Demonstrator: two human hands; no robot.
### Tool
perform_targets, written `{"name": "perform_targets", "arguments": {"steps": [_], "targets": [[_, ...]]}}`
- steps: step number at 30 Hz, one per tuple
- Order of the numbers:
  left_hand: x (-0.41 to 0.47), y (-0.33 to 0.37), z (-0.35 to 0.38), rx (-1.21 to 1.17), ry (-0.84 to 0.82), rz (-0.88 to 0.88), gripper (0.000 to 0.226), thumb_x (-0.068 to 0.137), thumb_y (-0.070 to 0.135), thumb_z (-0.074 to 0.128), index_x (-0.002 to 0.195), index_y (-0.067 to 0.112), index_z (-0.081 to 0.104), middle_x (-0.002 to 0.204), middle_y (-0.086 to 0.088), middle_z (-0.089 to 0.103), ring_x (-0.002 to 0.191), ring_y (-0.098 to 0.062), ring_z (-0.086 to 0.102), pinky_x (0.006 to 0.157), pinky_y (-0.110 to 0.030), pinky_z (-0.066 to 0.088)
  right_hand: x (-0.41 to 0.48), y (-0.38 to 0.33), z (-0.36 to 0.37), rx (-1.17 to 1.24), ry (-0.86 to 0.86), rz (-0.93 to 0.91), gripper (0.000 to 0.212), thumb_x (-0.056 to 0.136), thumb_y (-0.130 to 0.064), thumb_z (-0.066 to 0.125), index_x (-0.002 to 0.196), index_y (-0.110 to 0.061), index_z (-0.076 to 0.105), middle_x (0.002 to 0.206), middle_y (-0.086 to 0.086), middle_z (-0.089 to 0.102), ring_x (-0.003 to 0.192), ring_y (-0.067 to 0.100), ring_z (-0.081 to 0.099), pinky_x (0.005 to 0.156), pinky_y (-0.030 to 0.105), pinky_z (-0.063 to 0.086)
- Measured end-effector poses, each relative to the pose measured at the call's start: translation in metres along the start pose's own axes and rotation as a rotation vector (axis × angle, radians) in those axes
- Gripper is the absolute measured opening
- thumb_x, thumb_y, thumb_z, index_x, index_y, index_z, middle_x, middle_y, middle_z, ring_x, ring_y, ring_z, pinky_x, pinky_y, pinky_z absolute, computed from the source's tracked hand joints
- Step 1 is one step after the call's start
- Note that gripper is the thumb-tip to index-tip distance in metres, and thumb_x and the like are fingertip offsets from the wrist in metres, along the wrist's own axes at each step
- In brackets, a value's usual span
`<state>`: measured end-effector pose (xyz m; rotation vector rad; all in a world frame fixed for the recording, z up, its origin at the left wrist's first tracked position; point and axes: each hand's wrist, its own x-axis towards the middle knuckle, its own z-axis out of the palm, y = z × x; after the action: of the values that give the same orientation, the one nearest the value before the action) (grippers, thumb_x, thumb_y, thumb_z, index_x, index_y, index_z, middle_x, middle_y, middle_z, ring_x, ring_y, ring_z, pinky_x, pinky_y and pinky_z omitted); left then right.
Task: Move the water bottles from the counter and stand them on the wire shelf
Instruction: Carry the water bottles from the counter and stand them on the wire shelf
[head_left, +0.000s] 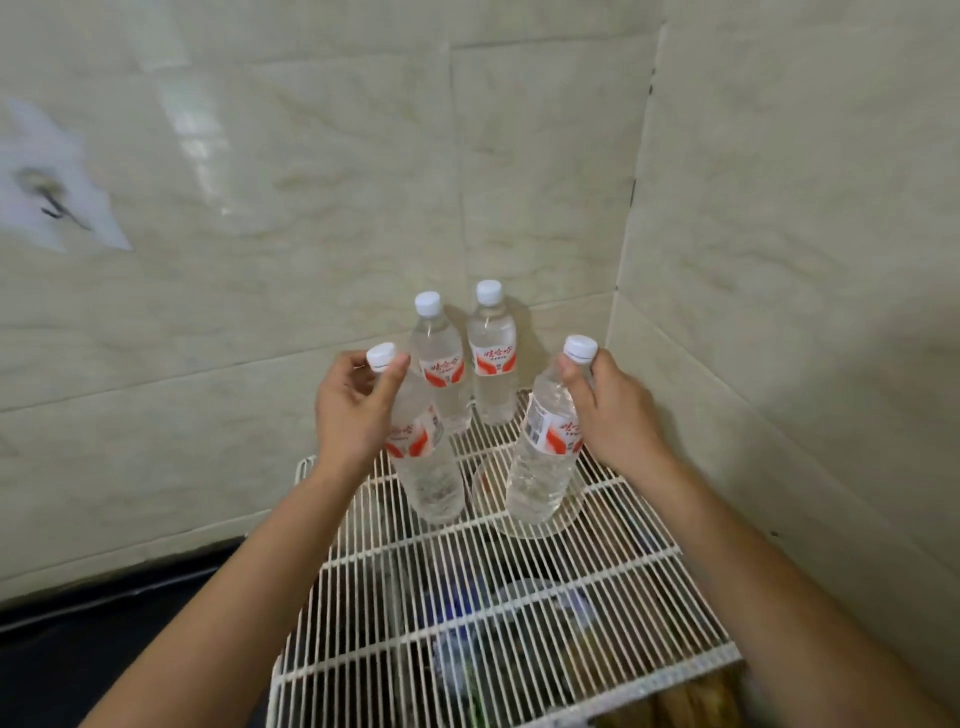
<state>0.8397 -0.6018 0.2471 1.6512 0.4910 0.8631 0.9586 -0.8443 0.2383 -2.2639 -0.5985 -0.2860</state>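
Observation:
Two clear water bottles with white caps and red-and-white labels stand upright at the back of the white wire shelf (519, 597): one at back left (441, 364), one at back right (492, 358). My left hand (353, 410) grips the neck of a third bottle (423, 457), whose base rests on the shelf wires. My right hand (613, 410) grips the neck of a fourth bottle (545, 457), tilted slightly, its base at the shelf surface. Both held bottles sit in front of the standing pair.
Beige tiled walls meet in a corner just behind and to the right of the shelf. Under the wires lie blurred items, including something blue and a round plate. A dark counter (104, 623) runs at lower left.

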Motion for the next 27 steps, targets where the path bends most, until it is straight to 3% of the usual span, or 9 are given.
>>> {"name": "perform_targets", "arguments": {"steps": [3,6,13,17,20,22,24,27], "targets": [[0.02,-0.001,-0.005,0.108,0.124,0.038,0.026,0.083,0.047,0.079,0.096,0.031,0.064,0.098,0.004,0.075,0.096,-0.017,0.073,0.087,-0.045,0.06,0.018,-0.004,-0.005,-0.013,-0.022,0.026,0.05,0.105,-0.055,0.032,0.117,-0.011,0.055,0.102,0.018,0.071,0.094,0.04,0.066,0.068,0.035,0.036],[0.038,0.0,-0.003,0.157,0.192,0.059,0.032,0.081,0.047,0.08,0.099,0.03,0.06,0.097,0.013,0.068,0.104,-0.015,0.068,0.092,-0.043,0.057,0.034,-0.008,-0.006,-0.102,-0.05,-0.023,0.05,0.106,-0.057,0.03,0.124,-0.015,0.051,0.105,0.016,0.071,0.094,0.039,0.066,0.067,0.037,0.038],[0.063,-0.012,0.004,0.18,0.132,0.023,0.038,0.08,0.041,0.083,0.105,0.027,0.058,0.104,0.011,0.065,0.109,-0.016,0.064,0.098,-0.044,0.055,0.074,-0.005,0.008,-0.075,-0.083,-0.021,0.051,0.107,-0.053,0.03,0.138,-0.016,0.046,0.118,0.016,0.068,0.104,0.038,0.064,0.072,0.037,0.039],[0.063,-0.018,0.006,0.257,0.05,0.053,0.046,0.078,0.052,0.08,0.112,0.029,0.058,0.109,0.016,0.064,0.111,-0.013,0.062,0.097,-0.038,0.053,0.079,0.009,0.021,0.001,-0.094,0.049,0.068,0.101,-0.063,0.037,0.154,-0.021,0.031,0.141,0.015,0.056,0.126,0.036,0.056,0.085,0.038,0.041],[0.052,-0.034,0.0,0.225,-0.018,-0.012,0.08,0.068,0.056,0.082,0.134,0.024,0.05,0.126,0.011,0.06,0.111,-0.008,0.061,0.089,-0.022,0.053,0.059,0.028,0.035,0.189,-0.133,0.082,0.095,0.09,-0.065,0.058,0.161,-0.021,0.011,0.159,0.012,0.038,0.14,0.031,0.043,0.105,0.039,0.037],[0.043,-0.051,-0.004,0.176,-0.07,-0.068,0.095,0.068,0.043,0.089,0.146,0.029,0.037,0.129,0.01,0.059,0.11,-0.005,0.062,0.085,-0.019,0.053,0.044,0.049,0.044,0.302,-0.263,0.142,0.111,0.081,-0.063,0.071,0.16,-0.025,0.003,0.16,0.005,0.038,0.141,0.027,0.044,0.111,0.042,0.038],[0.037,-0.073,-0.008,0.193,-0.1,-0.129,0.098,0.074,0.023,0.09,0.151,0.03,0.029,0.131,0.009,0.059,0.115,-0.011,0.062,0.093,-0.03,0.052,0.032,0.071,0.055,0.272,-0.401,0.166,0.118,0.08,-0.05,0.081,0.16,-0.026,-0.002,0.161,0.001,0.037,0.143,0.025,0.043,0.116,0.047,0.037],[0.033,-0.098,-0.009,0.235,-0.141,-0.234,0.073,0.083,0.013,0.082,0.143,0.02,0.042,0.128,0.002,0.064,0.119,-0.022,0.063,0.097,-0.038,0.053,0.026,0.091,0.069,0.205,-0.386,0.131,0.102,0.086,-0.033,0.08,0.161,-0.024,0.011,0.156,0.0,0.047,0.139,0.022,0.049,0.111,0.039,0.041]]}}
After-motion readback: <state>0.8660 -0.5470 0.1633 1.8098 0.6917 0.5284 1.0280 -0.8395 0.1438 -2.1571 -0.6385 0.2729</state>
